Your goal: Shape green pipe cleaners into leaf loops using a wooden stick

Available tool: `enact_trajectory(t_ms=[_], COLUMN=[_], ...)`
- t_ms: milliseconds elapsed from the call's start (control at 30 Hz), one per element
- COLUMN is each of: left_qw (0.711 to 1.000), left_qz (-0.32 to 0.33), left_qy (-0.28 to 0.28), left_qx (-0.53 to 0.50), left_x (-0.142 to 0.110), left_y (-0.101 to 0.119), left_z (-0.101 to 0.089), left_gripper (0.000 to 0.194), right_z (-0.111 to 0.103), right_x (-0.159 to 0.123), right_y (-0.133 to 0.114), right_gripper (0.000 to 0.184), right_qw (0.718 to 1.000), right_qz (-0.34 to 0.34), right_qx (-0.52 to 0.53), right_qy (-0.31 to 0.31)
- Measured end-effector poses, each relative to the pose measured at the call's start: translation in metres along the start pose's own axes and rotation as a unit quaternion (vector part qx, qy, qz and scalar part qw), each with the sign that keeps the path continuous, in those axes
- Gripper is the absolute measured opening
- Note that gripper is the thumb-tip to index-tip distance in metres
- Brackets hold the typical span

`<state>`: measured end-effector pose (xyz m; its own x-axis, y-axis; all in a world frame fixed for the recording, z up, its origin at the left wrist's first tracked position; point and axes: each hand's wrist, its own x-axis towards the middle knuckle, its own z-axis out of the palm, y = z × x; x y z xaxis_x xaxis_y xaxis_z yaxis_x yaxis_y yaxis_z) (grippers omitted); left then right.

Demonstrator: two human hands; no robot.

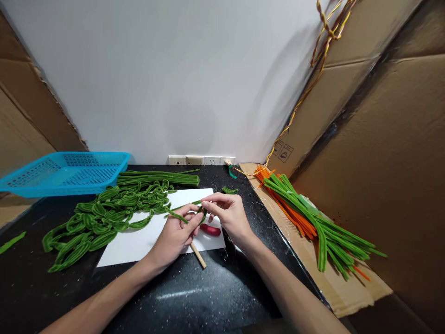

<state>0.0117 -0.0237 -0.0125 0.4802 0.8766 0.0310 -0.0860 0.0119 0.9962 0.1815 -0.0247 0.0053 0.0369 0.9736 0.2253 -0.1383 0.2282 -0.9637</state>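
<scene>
Over a white sheet of paper [127, 248], my left hand [182, 227] is closed on a dark green pipe cleaner [179, 216]. My right hand [229, 214] pinches the same pipe cleaner near its bent part, close to the left fingertips. A thin wooden stick [199, 256] pokes out below my left hand; I cannot tell whether it is held or lies there. Just under my right fingers rests a glossy red oblong object [210, 230], partly covered. To the left, a pile of looped green pipe cleaners [118, 204] overlaps the paper.
A blue perforated basket [104, 172] stands at the back left. Behind the pile lies a bundle of straight dark green pipe cleaners [163, 178]. On cardboard at right are bright green [333, 234] and orange pipe cleaners [290, 211]. Wall sockets [212, 160] and a twisted yellow wire [295, 109] are behind.
</scene>
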Motion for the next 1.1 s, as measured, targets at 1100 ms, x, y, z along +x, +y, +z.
enact_trajectory(t_ms=[1100], left_qw=[0.997], left_qz=[-0.052], left_qy=[-0.035], left_qx=[-0.038], left_x=[0.0023], left_y=[0.0076], left_z=[-0.0045], left_gripper=[0.047], right_z=[-0.0041], right_x=[0.0015], right_y=[0.0025], right_gripper=[0.037], right_qw=[0.997], right_qz=[0.064], right_qx=[-0.008], right_qy=[-0.047])
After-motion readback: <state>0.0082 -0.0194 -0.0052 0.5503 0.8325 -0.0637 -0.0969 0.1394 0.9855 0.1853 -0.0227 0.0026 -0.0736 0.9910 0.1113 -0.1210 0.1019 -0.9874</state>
